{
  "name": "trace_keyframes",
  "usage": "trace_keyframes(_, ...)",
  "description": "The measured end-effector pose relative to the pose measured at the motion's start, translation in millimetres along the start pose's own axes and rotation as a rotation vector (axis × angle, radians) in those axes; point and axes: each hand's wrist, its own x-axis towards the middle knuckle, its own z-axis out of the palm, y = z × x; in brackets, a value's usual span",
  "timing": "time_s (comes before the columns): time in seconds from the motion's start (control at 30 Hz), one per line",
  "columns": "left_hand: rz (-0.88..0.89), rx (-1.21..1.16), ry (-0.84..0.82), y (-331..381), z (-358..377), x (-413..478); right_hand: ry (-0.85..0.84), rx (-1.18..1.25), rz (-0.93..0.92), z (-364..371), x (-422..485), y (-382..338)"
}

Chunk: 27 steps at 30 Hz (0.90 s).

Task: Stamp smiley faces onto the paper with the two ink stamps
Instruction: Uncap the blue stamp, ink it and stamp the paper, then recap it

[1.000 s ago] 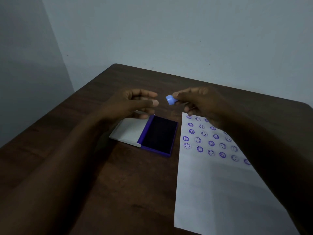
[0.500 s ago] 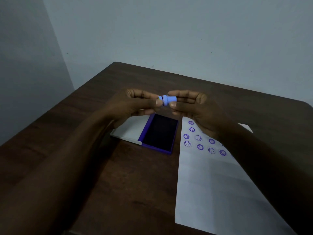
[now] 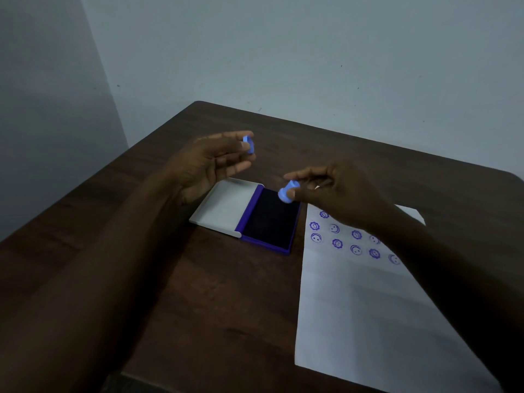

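My left hand (image 3: 209,163) pinches a small blue stamp (image 3: 249,144) between thumb and forefinger, raised above the table behind the ink pad. My right hand (image 3: 337,191) holds a second blue stamp (image 3: 287,192) in its fingertips, hovering over the far right corner of the open purple ink pad (image 3: 269,219). The pad's white lid (image 3: 224,207) lies folded out to the left. A white paper (image 3: 368,316) lies to the right of the pad, with rows of purple smiley prints (image 3: 337,242) near its far end. My right forearm hides part of those prints.
The dark wooden table (image 3: 198,293) stands in a corner, with grey walls behind and to the left. Its left edge runs diagonally; its near edge shows at the bottom.
The two stamps, held together between both hands half a second ago, have come apart. My left hand rose with one; my right hand dropped with the other toward the ink pad.
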Motion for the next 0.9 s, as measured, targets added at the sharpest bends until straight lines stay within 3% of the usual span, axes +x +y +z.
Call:
trace_keyframes(0.37, 0.010, -0.023, 0.022, -1, -1, 2, -0.075, -0.241, -0.172, 18, -7, -11)
trace_keyframes(0.67, 0.013, -0.020, -0.003, -4, 2, -1, 0.080, -0.273, -0.277, 40, -17, -5)
trace_keyframes(0.9, 0.014, -0.002, 0.000, -4, 4, -1, 0.062, -0.279, -0.247, 43, -20, -4)
